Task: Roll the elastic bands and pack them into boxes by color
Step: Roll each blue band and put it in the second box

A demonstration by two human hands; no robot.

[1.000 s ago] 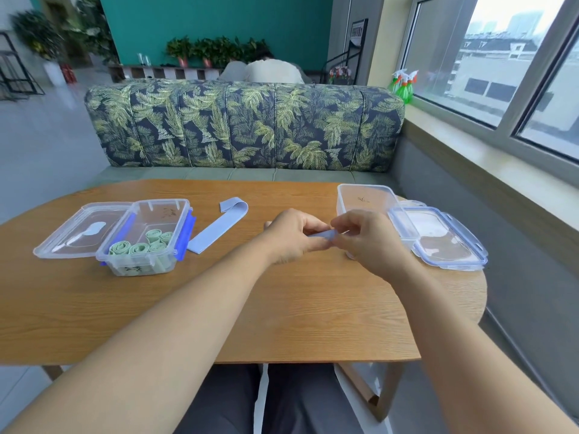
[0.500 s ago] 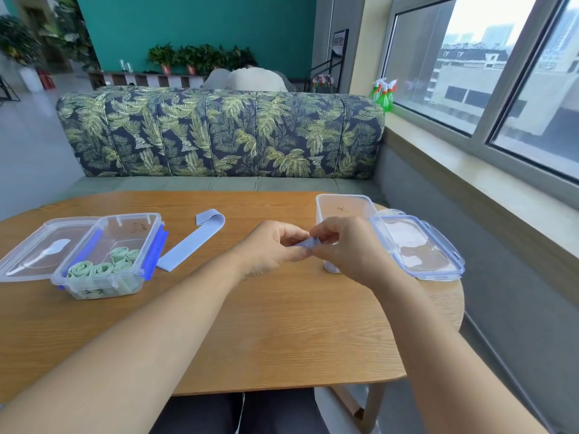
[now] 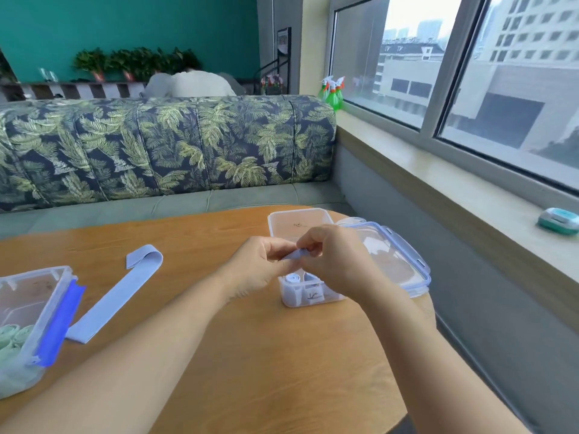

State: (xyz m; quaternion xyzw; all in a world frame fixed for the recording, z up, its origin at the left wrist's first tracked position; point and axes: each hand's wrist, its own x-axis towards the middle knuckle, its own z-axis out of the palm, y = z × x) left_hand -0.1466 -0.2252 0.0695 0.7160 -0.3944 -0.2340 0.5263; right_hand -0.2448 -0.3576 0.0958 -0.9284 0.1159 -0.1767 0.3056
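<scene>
My left hand (image 3: 260, 267) and my right hand (image 3: 335, 261) meet above the table's middle and both pinch a small rolled blue elastic band (image 3: 296, 254). Right under them stands a clear plastic box (image 3: 300, 297) with a rolled blue band (image 3: 293, 278) inside; my right hand hides part of it. A long blue elastic band (image 3: 119, 296) lies flat on the table to the left, one end folded over. At the far left a clear box with blue clips (image 3: 47, 324) holds green rolled bands (image 3: 12, 335).
A clear lid (image 3: 398, 261) lies right of the box with the blue bands, near the round wooden table's (image 3: 250, 355) right edge. A leaf-patterned sofa (image 3: 169, 145) runs behind the table. A window sill (image 3: 470, 195) with a small teal case is at the right.
The view has swung right and closer, so the green-band box slid to the left edge. Both hands keep pinching the blue roll, now directly over the box with the blue bands.
</scene>
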